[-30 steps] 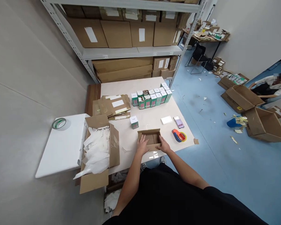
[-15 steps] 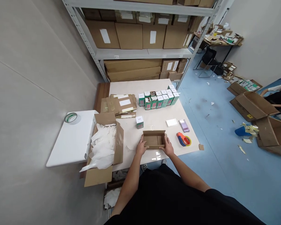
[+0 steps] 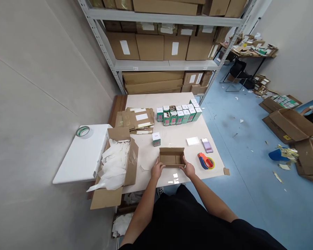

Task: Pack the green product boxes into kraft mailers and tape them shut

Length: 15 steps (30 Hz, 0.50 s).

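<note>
- Half-curled, my left hand (image 3: 157, 170) and right hand (image 3: 188, 169) clasp opposite ends of an open-topped carton (image 3: 171, 159).
- The carton is at the table's (image 3: 176, 136) near side, right of a paper-filled box (image 3: 132, 162).
- Light, even pressure, I judge, best keeps its walls square.

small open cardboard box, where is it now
In the head view, the small open cardboard box is between the left hand and right hand, by the near edge of the table, left of the orange tape dispenser.

packing workroom, carton-stacked metal shelving (image 3: 153, 65), flattened cardboard (image 3: 135, 119), tape dispenser (image 3: 206, 161)
</note>
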Available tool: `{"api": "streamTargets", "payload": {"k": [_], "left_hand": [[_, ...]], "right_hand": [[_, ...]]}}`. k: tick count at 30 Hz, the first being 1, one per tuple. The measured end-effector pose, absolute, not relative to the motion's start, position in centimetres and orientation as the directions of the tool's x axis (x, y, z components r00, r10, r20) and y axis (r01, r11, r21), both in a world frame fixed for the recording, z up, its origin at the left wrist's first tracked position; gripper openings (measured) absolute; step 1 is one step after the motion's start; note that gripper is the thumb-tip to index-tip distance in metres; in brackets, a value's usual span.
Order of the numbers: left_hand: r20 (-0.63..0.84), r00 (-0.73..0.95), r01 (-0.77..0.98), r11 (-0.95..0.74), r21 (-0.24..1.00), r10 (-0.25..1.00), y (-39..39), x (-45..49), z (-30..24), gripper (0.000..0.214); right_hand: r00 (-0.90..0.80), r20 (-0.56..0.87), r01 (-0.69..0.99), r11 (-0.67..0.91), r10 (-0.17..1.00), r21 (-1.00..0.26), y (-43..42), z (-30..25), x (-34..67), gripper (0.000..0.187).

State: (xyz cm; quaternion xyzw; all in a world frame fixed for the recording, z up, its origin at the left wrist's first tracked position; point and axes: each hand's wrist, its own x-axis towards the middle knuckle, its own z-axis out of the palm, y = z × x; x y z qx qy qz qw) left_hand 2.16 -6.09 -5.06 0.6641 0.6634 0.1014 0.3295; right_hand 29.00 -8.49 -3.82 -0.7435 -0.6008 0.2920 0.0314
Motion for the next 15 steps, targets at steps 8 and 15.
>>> {"api": "streamTargets", "payload": {"k": [8,15], "left_hand": [[-0.248,0.024,0.779,0.138,0.612,0.969,-7.2,3.7,-5.2,0.014],[-0.244,-0.109,0.696,0.249,0.674,0.964,-9.4,7.0,-5.6,0.010]], "right_hand": [[0.020,-0.404,0.871,-0.214,0.915,-0.442,-7.8,-3.4,31.3,0.088],[-0.084,-0.437,0.878,-0.140,0.896,-0.457,-6.7,-3.2,34.7,0.083]]}}
